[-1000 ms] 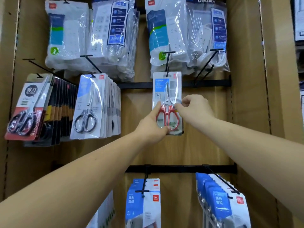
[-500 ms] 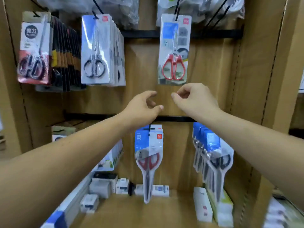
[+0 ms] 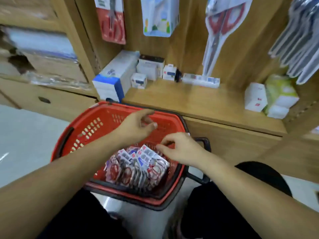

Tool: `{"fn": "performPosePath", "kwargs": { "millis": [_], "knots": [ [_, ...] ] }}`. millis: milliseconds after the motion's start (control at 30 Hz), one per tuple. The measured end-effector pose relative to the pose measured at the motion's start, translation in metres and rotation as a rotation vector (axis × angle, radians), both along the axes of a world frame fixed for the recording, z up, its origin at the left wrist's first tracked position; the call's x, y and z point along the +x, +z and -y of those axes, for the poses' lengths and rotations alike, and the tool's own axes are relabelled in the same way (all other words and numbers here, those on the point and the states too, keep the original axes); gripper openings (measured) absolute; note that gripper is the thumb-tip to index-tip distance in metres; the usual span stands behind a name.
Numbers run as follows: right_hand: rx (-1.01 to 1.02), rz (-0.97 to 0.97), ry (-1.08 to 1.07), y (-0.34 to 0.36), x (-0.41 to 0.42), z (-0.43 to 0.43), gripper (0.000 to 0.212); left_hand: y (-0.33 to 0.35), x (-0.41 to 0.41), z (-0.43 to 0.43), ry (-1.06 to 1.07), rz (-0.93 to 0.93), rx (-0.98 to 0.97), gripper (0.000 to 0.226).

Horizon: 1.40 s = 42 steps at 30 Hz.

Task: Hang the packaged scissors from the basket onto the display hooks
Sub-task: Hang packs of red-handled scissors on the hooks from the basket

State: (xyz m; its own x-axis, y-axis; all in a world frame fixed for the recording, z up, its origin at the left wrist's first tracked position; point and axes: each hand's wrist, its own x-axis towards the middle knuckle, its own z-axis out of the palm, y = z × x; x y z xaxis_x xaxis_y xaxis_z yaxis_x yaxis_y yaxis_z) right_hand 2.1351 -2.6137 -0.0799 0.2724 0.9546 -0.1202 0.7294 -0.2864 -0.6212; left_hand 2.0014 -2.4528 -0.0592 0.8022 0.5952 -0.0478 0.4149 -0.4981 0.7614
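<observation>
A red plastic basket (image 3: 82,133) stands on the floor in front of my knees. Several packaged scissors (image 3: 138,168) with red handles stand upright in a stack at its near right side. My left hand (image 3: 138,126) hovers over the basket's far half, fingers loosely apart and holding nothing. My right hand (image 3: 179,149) is lower, just right of the stack's top, thumb and forefinger pinched near the top edge of the rightmost pack. Whether they grip it is not clear. Hanging packs of red-handled scissors (image 3: 222,28) show at the top of the view.
A wooden shelf ledge (image 3: 198,104) runs behind the basket, carrying small white and blue boxes (image 3: 114,76) and white and green boxes (image 3: 272,97) at the right. More hanging packs (image 3: 300,42) crowd the upper right. Grey floor (image 3: 25,144) lies to the left. The basket's black handle (image 3: 202,176) sticks out right.
One second ago both hands held a scissors pack on the hook. They let it go hanging, and my view and both hands dropped down to the basket.
</observation>
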Motion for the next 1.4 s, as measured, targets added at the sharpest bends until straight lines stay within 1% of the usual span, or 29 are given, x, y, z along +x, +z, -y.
{"fn": "performPosePath", "kwargs": {
  "millis": [33, 67, 100, 167, 233, 300, 367, 433, 467, 500, 567, 667, 700, 733, 833, 900, 933, 1000, 1067, 1100, 1167, 1267, 1400],
  "knots": [
    [-0.05, -0.023, 0.056, -0.022, -0.008, 0.005, 0.049, -0.019, -0.016, 0.0, 0.03, -0.03, -0.044, 0.057],
    [-0.104, -0.005, 0.096, -0.041, -0.014, 0.012, 0.046, -0.037, -0.033, -0.001, 0.058, -0.081, -0.081, 0.058],
    [-0.122, 0.059, 0.122, -0.057, -0.015, 0.02, 0.047, -0.054, -0.048, -0.001, 0.076, -0.129, -0.102, 0.058],
    [-0.084, 0.26, 0.164, -0.081, -0.013, 0.031, 0.051, -0.083, -0.078, -0.001, 0.072, -0.215, -0.083, 0.071],
    [-0.086, 0.348, 0.171, -0.085, -0.013, 0.034, 0.053, -0.101, -0.1, -0.004, 0.022, -0.328, -0.025, 0.072],
    [-0.211, 0.431, 0.132, -0.076, -0.015, 0.027, 0.058, -0.11, -0.113, -0.014, -0.052, -0.43, 0.09, 0.069],
    [-0.393, 0.46, 0.109, -0.069, -0.012, 0.013, 0.065, -0.11, -0.116, -0.03, -0.113, -0.473, 0.153, 0.073],
    [-0.597, 0.398, 0.118, -0.069, -0.006, -0.004, 0.071, -0.11, -0.115, -0.046, -0.152, -0.513, 0.151, 0.072],
    [-0.67, 0.323, 0.125, -0.074, -0.003, -0.014, 0.071, -0.11, -0.115, -0.053, -0.157, -0.534, 0.141, 0.067],
    [-0.694, 0.218, 0.117, -0.082, 0.0, -0.024, 0.071, -0.114, -0.117, -0.06, -0.153, -0.536, 0.129, 0.063],
    [-0.638, 0.02, 0.085, -0.108, -0.002, -0.045, 0.063, -0.124, -0.124, -0.069, -0.116, -0.536, 0.089, 0.061],
    [-0.545, -0.141, 0.042, -0.154, -0.028, -0.077, 0.044, -0.142, -0.134, -0.077, -0.098, -0.646, 0.025, 0.058],
    [-0.544, -0.191, 0.025, -0.169, -0.039, -0.088, 0.044, -0.148, -0.134, -0.08, -0.112, -0.682, -0.001, 0.056],
    [-0.56, -0.219, 0.01, -0.18, -0.049, -0.098, 0.052, -0.15, -0.133, -0.082, -0.126, -0.699, -0.02, 0.055],
    [-0.589, -0.239, -0.022, -0.211, -0.077, -0.125, 0.076, -0.158, -0.133, -0.088, -0.137, -0.693, -0.051, 0.059],
    [-0.646, -0.214, -0.053, -0.232, -0.087, -0.135, 0.085, -0.164, -0.132, -0.09, -0.143, -0.716, -0.071, 0.063],
    [-0.693, -0.184, -0.052, -0.241, -0.092, -0.137, 0.084, -0.167, -0.132, -0.092, -0.15, -0.731, -0.079, 0.064],
    [-0.761, -0.078, -0.033, -0.252, -0.099, -0.136, 0.074, -0.17, -0.132, -0.095, -0.168, -0.751, -0.084, 0.065],
    [-0.749, 0.046, -0.006, -0.254, -0.102, -0.138, 0.065, -0.172, -0.132, -0.099, -0.184, -0.766, -0.085, 0.066],
    [-0.735, 0.066, 0.0, -0.254, -0.103, -0.14, 0.062, -0.173, -0.133, -0.101, -0.19, -0.777, -0.089, 0.066],
    [-0.719, 0.044, -0.002, -0.252, -0.106, -0.143, 0.059, -0.175, -0.134, -0.104, -0.21, -0.813, -0.1, 0.065],
    [-0.703, 0.053, -0.009, -0.253, -0.111, -0.142, 0.067, -0.178, -0.133, -0.105, -0.248, -0.853, -0.103, 0.061],
    [-0.776, -0.109, -0.062, -0.247, -0.114, -0.142, 0.064, -0.177, -0.131, -0.106, -0.241, -0.849, -0.113, 0.06]
  ]
}}
